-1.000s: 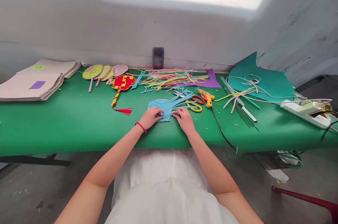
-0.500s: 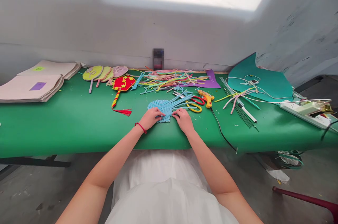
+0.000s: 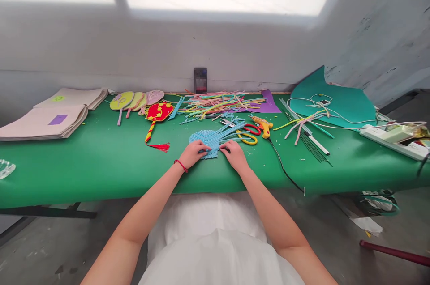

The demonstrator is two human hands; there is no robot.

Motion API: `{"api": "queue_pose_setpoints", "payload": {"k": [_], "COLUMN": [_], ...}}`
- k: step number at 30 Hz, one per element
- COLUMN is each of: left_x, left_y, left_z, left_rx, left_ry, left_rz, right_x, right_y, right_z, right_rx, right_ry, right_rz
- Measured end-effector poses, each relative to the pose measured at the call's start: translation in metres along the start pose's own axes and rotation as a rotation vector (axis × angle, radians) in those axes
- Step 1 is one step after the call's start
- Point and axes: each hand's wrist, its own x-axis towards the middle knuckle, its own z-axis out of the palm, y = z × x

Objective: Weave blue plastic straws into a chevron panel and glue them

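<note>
A flat blue panel of pipe cleaners (image 3: 204, 136), laid side by side with loose ends fanning to the upper right, lies on the green table in front of me. My left hand (image 3: 192, 153) grips its lower left part, thumb and fingers closed at the surface. At the panel's right edge, my right hand (image 3: 234, 154) pinches the end of a blue pipe cleaner, mostly hidden by the fingertips. Scissors (image 3: 249, 138) with red and yellow handles lie just beyond, their blades partly under the loose blue ends. A yellow glue gun (image 3: 264, 125) rests right of them.
A red and yellow fan (image 3: 159, 112) with a tassel lies left, near several pale fans (image 3: 122, 100). Behind is a heap of coloured pipe cleaners (image 3: 215, 105). Paper stacks (image 3: 36, 124) sit far left. A teal sheet (image 3: 352, 108), cables and a power strip (image 3: 386, 139) are right.
The view has shifted slightly, bringing a clear object in at the left edge. Both hands stay at nearly the same spots on the blue panel.
</note>
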Motion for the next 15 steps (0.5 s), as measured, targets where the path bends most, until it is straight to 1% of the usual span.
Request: {"api": "queue_pose_setpoints", "payload": {"k": [8, 15], "left_x": [0.0008, 0.0013], "left_y": [-0.0003, 0.0004], "left_z": [-0.0009, -0.0011], "left_rx": [0.014, 0.012], "left_ry": [-0.005, -0.017], "left_rz": [0.018, 0.015], "right_x": [-0.0002, 0.0], "right_y": [-0.0008, 0.0002], "right_z": [-0.001, 0.0], "right_rx": [0.014, -0.02], "right_ry": [-0.004, 0.004], "right_rz": [0.037, 0.059]}}
